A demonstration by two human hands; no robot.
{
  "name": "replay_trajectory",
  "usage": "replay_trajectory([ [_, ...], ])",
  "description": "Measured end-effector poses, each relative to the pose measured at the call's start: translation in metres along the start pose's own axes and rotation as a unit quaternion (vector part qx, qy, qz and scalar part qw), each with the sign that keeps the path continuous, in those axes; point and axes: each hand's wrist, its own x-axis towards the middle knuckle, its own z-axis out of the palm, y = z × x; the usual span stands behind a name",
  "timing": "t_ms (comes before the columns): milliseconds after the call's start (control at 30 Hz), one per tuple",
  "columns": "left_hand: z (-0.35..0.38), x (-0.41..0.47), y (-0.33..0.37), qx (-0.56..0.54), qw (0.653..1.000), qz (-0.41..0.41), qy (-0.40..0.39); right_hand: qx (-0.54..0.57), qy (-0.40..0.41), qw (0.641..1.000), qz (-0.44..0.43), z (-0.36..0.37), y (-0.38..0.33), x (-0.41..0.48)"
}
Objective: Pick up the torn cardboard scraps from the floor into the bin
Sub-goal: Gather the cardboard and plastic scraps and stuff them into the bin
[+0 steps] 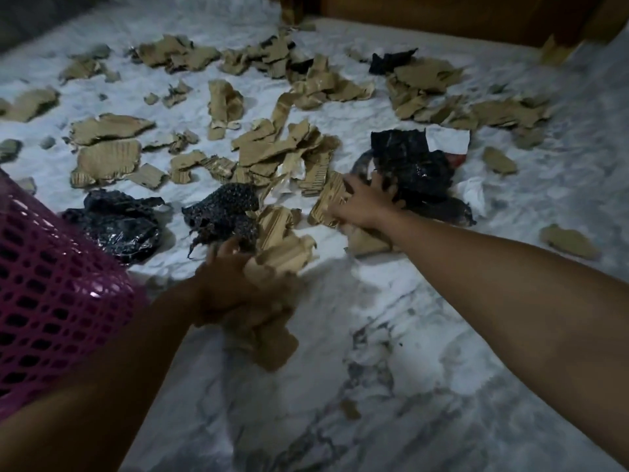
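A white marble floor (425,352) fills the view, strewn from nine o'clock round to three o'clock with torn cardboard scraps (109,161), thickest toward twelve. At eight o'clock the pink mesh bin (51,284) stands by the left forearm. Black crumpled wrappings (408,165) lie at one o'clock, with another black piece (221,207) near centre. The left hand (221,287), just below centre, has its fingers closed on a bunch of scraps (272,267), blurred. The right hand (364,202), at one o'clock, has its fingers curled onto a ridged cardboard scrap (328,202) on the floor, beside the black wrappings
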Motion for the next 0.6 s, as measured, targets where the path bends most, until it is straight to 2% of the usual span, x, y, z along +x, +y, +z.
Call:
replay_trajectory([
  [33, 0.002, -0.001, -0.005, 0.041, 0.998, -0.007, -0.055, -0.017, -0.043, 0.999, 0.010, 0.007, 0.005, 0.002],
  [100, 0.012, -0.001, -0.013, 0.125, 0.988, -0.006, -0.092, -0.066, -0.071, 0.995, -0.005, 0.023, 0.014, 0.006],
  [133, 0.019, -0.002, -0.013, 0.151, 0.985, -0.002, -0.079, -0.095, -0.054, 0.994, -0.022, 0.029, 0.018, 0.005],
  [200, 0.024, -0.002, -0.010, 0.163, 0.985, 0.045, 0.017, -0.117, 0.008, 0.991, -0.059, 0.040, 0.022, 0.004],
  [300, 0.019, 0.006, -0.008, 0.085, 0.975, 0.125, 0.162, -0.107, 0.078, 0.986, -0.096, 0.046, 0.026, 0.003],
  [433, 0.028, 0.017, -0.002, -0.014, 0.953, 0.110, 0.282, -0.096, 0.131, 0.976, -0.145, 0.049, 0.029, 0.001],
  [533, 0.034, 0.021, 0.006, -0.100, 0.943, 0.088, 0.306, -0.067, 0.169, 0.962, -0.201, 0.051, 0.039, -0.007],
  [600, 0.029, 0.021, 0.016, -0.148, 0.943, 0.069, 0.291, -0.044, 0.143, 0.967, -0.204, 0.047, 0.046, -0.012],
])
